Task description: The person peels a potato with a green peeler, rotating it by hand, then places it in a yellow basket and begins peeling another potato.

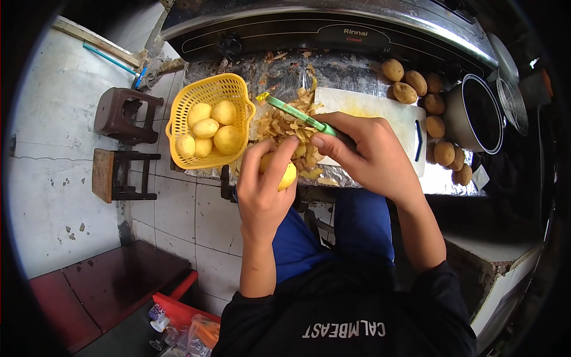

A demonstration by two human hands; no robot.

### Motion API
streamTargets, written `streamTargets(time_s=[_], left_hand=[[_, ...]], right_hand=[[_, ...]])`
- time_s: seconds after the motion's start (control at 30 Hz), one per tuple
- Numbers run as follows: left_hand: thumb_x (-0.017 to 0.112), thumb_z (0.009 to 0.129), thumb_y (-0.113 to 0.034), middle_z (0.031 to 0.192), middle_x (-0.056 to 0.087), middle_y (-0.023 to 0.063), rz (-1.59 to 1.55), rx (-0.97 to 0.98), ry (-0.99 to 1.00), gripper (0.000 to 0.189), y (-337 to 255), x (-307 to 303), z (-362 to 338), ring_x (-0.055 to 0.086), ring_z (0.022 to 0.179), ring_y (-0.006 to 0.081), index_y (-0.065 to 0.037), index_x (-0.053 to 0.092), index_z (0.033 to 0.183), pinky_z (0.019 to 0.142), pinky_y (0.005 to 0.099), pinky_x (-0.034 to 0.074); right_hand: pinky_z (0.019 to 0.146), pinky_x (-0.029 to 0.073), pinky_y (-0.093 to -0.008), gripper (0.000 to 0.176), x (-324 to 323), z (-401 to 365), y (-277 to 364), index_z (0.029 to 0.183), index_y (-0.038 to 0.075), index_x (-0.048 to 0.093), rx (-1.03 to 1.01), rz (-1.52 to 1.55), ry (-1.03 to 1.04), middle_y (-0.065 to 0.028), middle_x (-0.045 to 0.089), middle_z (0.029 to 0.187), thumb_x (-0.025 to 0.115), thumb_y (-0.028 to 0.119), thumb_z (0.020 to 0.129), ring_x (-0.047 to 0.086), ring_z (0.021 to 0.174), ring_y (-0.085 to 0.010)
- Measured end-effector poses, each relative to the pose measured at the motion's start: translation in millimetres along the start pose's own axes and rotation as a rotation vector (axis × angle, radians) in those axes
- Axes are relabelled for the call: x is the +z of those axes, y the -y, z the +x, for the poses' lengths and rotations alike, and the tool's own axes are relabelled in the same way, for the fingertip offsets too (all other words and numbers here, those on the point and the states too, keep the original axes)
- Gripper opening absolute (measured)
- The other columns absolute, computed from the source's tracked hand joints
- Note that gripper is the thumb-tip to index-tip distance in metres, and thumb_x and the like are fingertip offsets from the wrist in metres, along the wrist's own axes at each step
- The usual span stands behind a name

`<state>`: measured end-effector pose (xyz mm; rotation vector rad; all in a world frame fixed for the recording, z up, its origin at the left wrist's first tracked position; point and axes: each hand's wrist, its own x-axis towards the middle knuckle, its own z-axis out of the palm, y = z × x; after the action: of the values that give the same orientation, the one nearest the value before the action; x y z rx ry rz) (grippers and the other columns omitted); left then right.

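My left hand (262, 187) is wrapped round a peeled yellow potato (288, 177), partly hidden by the fingers. My right hand (369, 149) grips a slim green knife (297, 113) by its handle; a yellow scrap clings to the tip. The knife is apart from the potato, pointing up and left. Beneath both hands lies a heap of potato peelings (279, 125), spilling onto a white cutting board (380, 116). Left of the peelings stands a yellow plastic basket (238, 89) with several peeled potatoes (206, 128) in it.
Several unpeeled potatoes (415, 82) lie right of the board, beside a metal pot (461, 116). A black stove (285, 37) runs along the back. Two stools, one brown plastic (113, 114) and one wood-topped (103, 175), stand at the left. A red container (178, 309) is below.
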<state>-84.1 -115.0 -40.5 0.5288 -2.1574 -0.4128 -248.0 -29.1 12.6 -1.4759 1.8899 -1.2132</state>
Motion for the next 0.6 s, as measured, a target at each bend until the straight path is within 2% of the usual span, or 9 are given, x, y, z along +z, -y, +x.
streamTargets(time_s=[0.17, 0.23, 0.37, 0.43, 0.47, 0.53, 0.57, 0.6], left_hand=[[0.069, 0.062, 0.012, 0.097, 0.061, 0.0111, -0.009, -0.059, -0.002, 0.058, -3.7, 1.2, 4.5, 0.063, 0.085, 0.0289, -0.008, 0.064, 0.116, 0.075, 0.0383, 0.052], [0.068, 0.062, 0.013, 0.098, 0.061, 0.0118, 0.056, -0.004, 0.071, 0.056, -2.7, 2.6, 3.2, 0.063, 0.085, 0.0287, -0.007, 0.064, 0.115, 0.075, 0.0380, 0.052], [0.067, 0.062, 0.013, 0.094, 0.060, 0.0116, 0.016, -0.025, 0.023, 0.057, 0.3, 5.9, 0.9, 0.062, 0.083, 0.0286, -0.006, 0.064, 0.116, 0.075, 0.0368, 0.052], [0.065, 0.067, 0.014, 0.092, 0.060, 0.0091, -0.020, -0.079, -0.008, 0.053, -2.1, 4.4, 4.2, 0.062, 0.083, 0.0215, -0.002, 0.060, 0.116, 0.074, 0.0319, 0.051], [0.065, 0.067, 0.014, 0.092, 0.060, 0.0091, -0.017, -0.082, -0.008, 0.053, -2.4, 3.9, 2.4, 0.062, 0.083, 0.0215, -0.002, 0.060, 0.116, 0.074, 0.0319, 0.051], [0.070, 0.069, 0.009, 0.086, 0.060, 0.0064, -0.503, -0.442, -0.041, 0.050, -2.0, 2.7, -2.4, 0.061, 0.078, 0.0165, -0.001, 0.059, 0.117, 0.075, 0.0290, 0.051], [0.067, 0.074, 0.007, 0.082, 0.060, 0.0026, -0.675, -0.550, -0.046, 0.044, -1.5, 1.5, -5.8, 0.059, 0.078, 0.0110, 0.000, 0.057, 0.117, 0.076, 0.0240, 0.048], [0.067, 0.078, 0.004, 0.086, 0.062, 0.0046, -0.676, -0.518, -0.033, 0.046, 0.2, -0.2, -7.5, 0.060, 0.078, 0.0138, -0.002, 0.054, 0.122, 0.079, 0.0255, 0.049]], right_hand=[[0.049, 0.041, -0.0364, 0.025, 0.8, 0.5, -0.7, 0.103, -0.002, 0.064, 0.025, 0.014, -0.005, -0.0193, 0.056, 0.059, 0.064, 0.020, 0.090, 0.055, 0.050, -0.0317], [0.049, 0.041, -0.0361, 0.023, 1.2, -0.3, -0.9, 0.104, -0.001, 0.064, -0.014, 0.045, -0.013, -0.0192, 0.057, 0.060, 0.063, 0.019, 0.091, 0.056, 0.050, -0.0306], [0.049, 0.041, -0.0360, 0.023, 1.2, -0.7, -0.1, 0.102, -0.001, 0.064, -0.001, 0.061, -0.046, -0.0191, 0.058, 0.062, 0.063, 0.019, 0.091, 0.056, 0.051, -0.0307], [0.050, 0.042, -0.0369, 0.023, -0.7, 0.4, 2.4, 0.104, -0.001, 0.063, 0.034, 0.013, -0.009, -0.0192, 0.058, 0.063, 0.062, 0.019, 0.092, 0.058, 0.053, -0.0326], [0.050, 0.042, -0.0369, 0.023, 0.3, -1.3, 0.5, 0.104, -0.001, 0.063, 0.034, 0.014, -0.006, -0.0192, 0.058, 0.063, 0.062, 0.019, 0.092, 0.058, 0.053, -0.0326], [0.052, 0.044, -0.0385, 0.026, 2.7, -6.8, -4.5, 0.110, 0.000, 0.060, -0.045, -0.014, -0.002, -0.0191, 0.059, 0.065, 0.062, 0.020, 0.093, 0.061, 0.057, -0.0343], [0.053, 0.045, -0.0389, 0.027, 2.5, -10.3, -2.6, 0.112, 0.002, 0.060, -0.106, -0.026, 0.039, -0.0189, 0.060, 0.066, 0.062, 0.020, 0.093, 0.063, 0.059, -0.0341], [0.055, 0.047, -0.0393, 0.028, 1.4, -15.0, 1.7, 0.114, 0.003, 0.060, -0.167, -0.038, 0.080, -0.0187, 0.061, 0.067, 0.062, 0.021, 0.093, 0.065, 0.062, -0.0339]])
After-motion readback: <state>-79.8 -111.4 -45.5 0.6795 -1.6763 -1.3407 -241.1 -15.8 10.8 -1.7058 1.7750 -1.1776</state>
